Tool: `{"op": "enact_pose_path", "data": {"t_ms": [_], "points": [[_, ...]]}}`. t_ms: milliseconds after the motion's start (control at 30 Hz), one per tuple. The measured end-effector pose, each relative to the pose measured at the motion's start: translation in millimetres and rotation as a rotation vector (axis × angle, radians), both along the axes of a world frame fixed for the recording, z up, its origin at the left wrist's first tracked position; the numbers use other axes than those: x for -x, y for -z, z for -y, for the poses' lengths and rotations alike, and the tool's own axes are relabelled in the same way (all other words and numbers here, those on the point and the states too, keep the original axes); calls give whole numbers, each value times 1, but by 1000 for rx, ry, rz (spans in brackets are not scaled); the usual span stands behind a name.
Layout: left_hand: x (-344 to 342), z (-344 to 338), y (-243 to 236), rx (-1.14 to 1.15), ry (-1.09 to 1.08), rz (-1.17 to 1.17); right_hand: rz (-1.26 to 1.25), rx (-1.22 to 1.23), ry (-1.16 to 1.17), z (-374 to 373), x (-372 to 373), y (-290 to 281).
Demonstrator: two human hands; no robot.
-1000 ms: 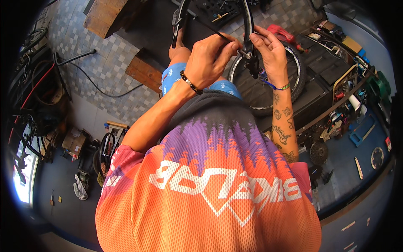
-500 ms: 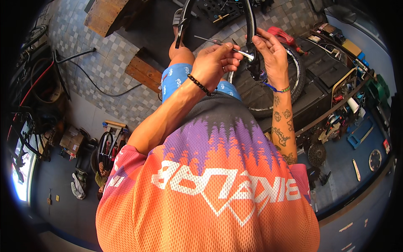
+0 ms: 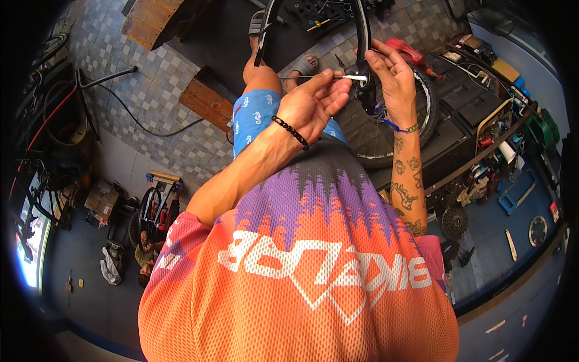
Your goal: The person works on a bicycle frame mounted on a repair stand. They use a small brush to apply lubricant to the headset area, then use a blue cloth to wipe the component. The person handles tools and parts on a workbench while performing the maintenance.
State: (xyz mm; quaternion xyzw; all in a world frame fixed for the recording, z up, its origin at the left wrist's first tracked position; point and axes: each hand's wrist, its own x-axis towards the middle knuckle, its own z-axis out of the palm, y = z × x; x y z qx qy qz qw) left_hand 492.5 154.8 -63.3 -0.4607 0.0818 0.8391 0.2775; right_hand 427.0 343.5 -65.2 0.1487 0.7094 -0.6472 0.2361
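My left hand [image 3: 310, 105] pinches a thin dark rod between thumb and forefinger, its other fingers loosely extended. The rod's white end [image 3: 354, 77] points right and meets the lower end of a curved black bicycle fork leg [image 3: 362, 45]; whether the white part is a brush or a coated tip I cannot tell. My right hand [image 3: 395, 75] is closed around the outer side of that same leg, thumb in front and fingers partly hidden behind. Below the contact point hangs a black fitting [image 3: 365, 99]. The other fork leg [image 3: 265, 33] curves down at the left.
A bicycle wheel [image 3: 429, 114] lies beyond my right wrist. Wooden blocks [image 3: 208, 102] stand on the tiled floor at left. A tool-laden bench [image 3: 482, 229] runs along the right, with a cassette [image 3: 455, 223] and a disc rotor [image 3: 538, 231]. A red bottle [image 3: 405, 50] lies behind my right hand.
My left hand has shifted slightly down and its fingers have loosened outward. The rod has swung from slanting to nearly level. My right hand has hardly moved.
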Motion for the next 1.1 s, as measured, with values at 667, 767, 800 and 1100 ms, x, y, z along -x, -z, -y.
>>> {"op": "enact_pose_path", "data": {"t_ms": [667, 767, 800, 1100], "points": [[-36, 36, -37, 148, -79, -81, -67, -144, -32, 5, 4, -9], [-56, 74, -82, 220, -7, -375, -271, -329, -56, 16, 7, -19], [-56, 90, -88, 341, -51, -471, -387, -460, -104, 18, 10, -23], [-11, 149, -65, 1186, 126, -788, -538, -344, -290, 101, 26, -64]]}}
